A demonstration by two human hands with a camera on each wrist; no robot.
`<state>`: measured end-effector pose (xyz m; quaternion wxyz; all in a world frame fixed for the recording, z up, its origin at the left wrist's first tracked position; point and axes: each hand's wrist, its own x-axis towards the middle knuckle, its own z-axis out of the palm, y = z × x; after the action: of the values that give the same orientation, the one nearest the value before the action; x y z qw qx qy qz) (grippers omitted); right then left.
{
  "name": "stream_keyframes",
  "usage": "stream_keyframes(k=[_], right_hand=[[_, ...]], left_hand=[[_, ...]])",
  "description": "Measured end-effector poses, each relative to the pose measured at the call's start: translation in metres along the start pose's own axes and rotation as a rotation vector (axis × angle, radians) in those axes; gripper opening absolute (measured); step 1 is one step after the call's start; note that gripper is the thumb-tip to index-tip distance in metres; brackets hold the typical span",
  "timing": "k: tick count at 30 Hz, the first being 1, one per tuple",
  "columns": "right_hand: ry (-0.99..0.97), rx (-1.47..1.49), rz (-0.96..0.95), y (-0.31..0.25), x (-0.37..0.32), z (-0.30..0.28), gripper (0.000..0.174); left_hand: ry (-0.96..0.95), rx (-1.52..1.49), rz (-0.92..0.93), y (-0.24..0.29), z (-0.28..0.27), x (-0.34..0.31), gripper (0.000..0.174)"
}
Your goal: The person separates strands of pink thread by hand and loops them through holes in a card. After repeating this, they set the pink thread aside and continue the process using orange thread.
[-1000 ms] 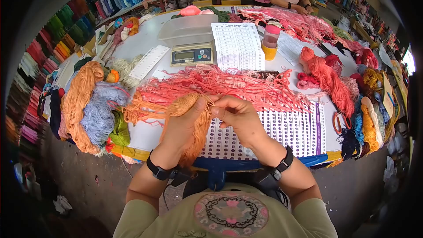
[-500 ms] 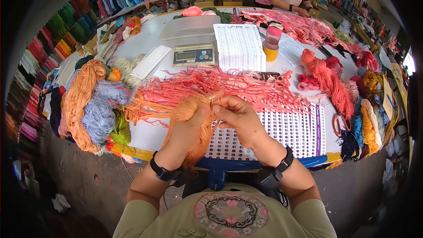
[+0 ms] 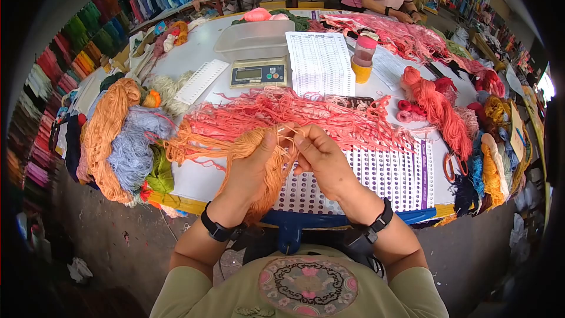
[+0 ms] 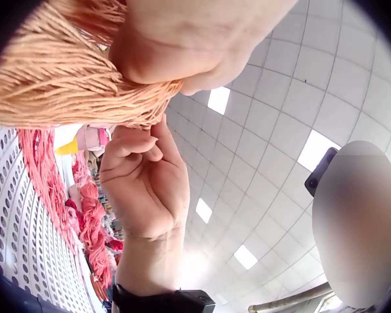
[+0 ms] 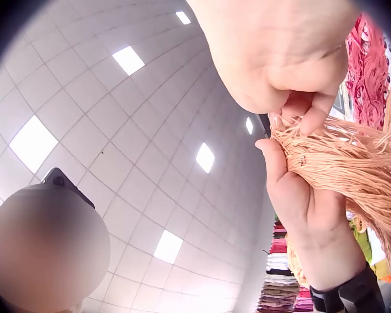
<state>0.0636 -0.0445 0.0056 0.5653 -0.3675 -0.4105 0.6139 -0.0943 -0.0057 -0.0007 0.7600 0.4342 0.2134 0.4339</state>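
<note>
In the head view a light-orange yarn bundle (image 3: 268, 179) hangs from my left hand (image 3: 250, 171), whose fingers and thumb grip it near its top. My right hand (image 3: 323, 162) pinches thin strands at the bundle's top right, close to the left fingertips. The left wrist view shows the yarn (image 4: 72, 78) running under my left hand (image 4: 189, 39), with my right hand (image 4: 146, 176) at its end. From the right wrist, the strands (image 5: 352, 163) lie across my left hand (image 5: 306, 202), and my right hand (image 5: 287, 59) has curled fingers on their end.
Coral yarn (image 3: 282, 112) lies across the table behind the hands, over a perforated sheet (image 3: 376, 176). Farther back stand a scale (image 3: 258, 74), a clear tray (image 3: 250, 38), printed papers (image 3: 321, 62) and a jar (image 3: 365, 50). Yarn piles (image 3: 112, 135) flank the left; scissors (image 3: 450, 168) lie right.
My right hand has shifted slightly to the right, and pale strands now show between the two hands. The left hand keeps its grip on the bundle.
</note>
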Motion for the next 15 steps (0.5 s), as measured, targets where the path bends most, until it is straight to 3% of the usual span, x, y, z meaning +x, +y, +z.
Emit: stream_keyframes(k=[5, 7, 10, 12, 13, 15], right_hand=[[0.018, -0.121, 0.020, -0.006, 0.000, 0.002, 0.015], [-0.075, -0.258, -0.006, -0.003, 0.001, -0.002, 0.011], [0.041, -0.134, -0.039, 0.002, 0.000, 0.000, 0.011], [0.077, -0.141, -0.226, 0.007, 0.002, -0.013, 0.009], [0.179, -0.217, -0.379, 0.004, 0.005, -0.020, 0.009], [0.319, -0.211, -0.497, -0.009, 0.005, -0.054, 0.008]], left_hand=[[0.025, 0.000, 0.009, 0.006, 0.015, -0.001, 0.047], [0.034, 0.019, 0.022, 0.004, 0.018, 0.000, 0.047], [0.104, 0.155, 0.097, 0.000, 0.015, 0.003, 0.047], [-0.060, 0.391, 0.214, 0.014, -0.004, 0.001, 0.038], [-0.012, 0.401, 0.231, 0.024, -0.013, -0.005, 0.038], [0.000, -0.206, -0.079, 0.048, -0.027, -0.014, 0.029]])
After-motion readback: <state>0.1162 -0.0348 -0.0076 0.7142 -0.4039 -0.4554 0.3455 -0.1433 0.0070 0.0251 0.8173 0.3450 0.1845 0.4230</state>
